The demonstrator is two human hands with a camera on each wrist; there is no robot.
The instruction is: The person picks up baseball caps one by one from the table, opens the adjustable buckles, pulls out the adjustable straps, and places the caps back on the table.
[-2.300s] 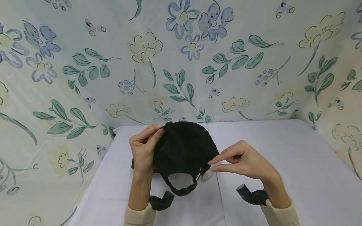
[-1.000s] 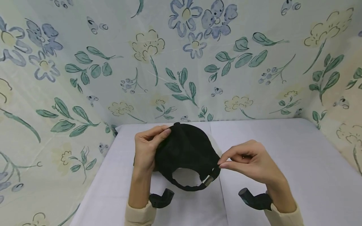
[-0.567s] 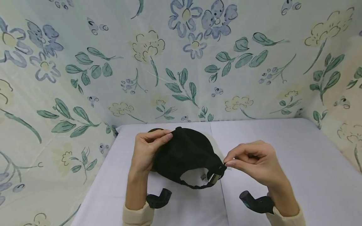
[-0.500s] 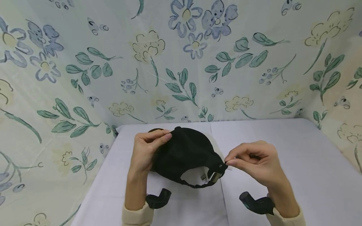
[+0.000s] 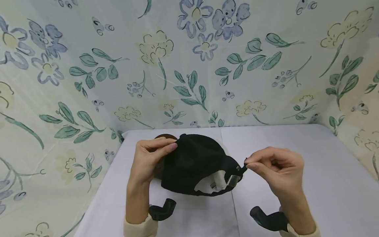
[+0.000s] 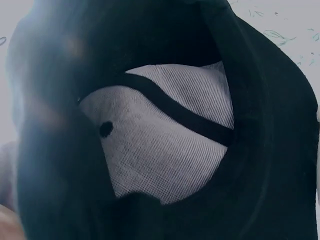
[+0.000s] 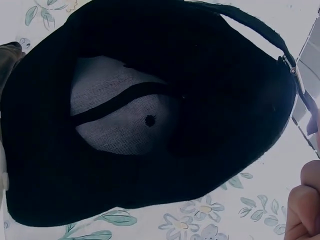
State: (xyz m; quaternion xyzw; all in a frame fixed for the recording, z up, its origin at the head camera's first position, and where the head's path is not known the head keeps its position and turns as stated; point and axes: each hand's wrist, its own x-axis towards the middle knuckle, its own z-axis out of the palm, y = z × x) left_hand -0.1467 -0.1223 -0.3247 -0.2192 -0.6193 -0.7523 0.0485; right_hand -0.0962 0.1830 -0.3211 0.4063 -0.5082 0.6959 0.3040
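A black baseball cap [image 5: 195,161] is held up between both hands, its back opening and strap facing the head camera. My left hand [image 5: 148,158] pinches the crown on the left, close to the top button. Out to the right, my right hand [image 5: 279,171] pinches the loose end of the black strap [image 5: 243,168] between thumb and finger. A metal buckle [image 5: 233,180] sits on the strap at the cap's right side. Behind the left hand shows part of a brown brim [image 5: 165,136]. Both wrist views look into the cap, at its pale ribbed lining [image 6: 160,145] [image 7: 120,125].
A white cloth-covered table [image 5: 296,148] lies under the hands. Behind it hangs a floral curtain [image 5: 189,82]. Black wrist cameras [image 5: 163,210] are strapped to both forearms.
The right hand has closed on the strap end and drawn it outward to the right. The cap has turned and tipped, its buckle shifting right. The left hand keeps its pinch, drifting slightly left.
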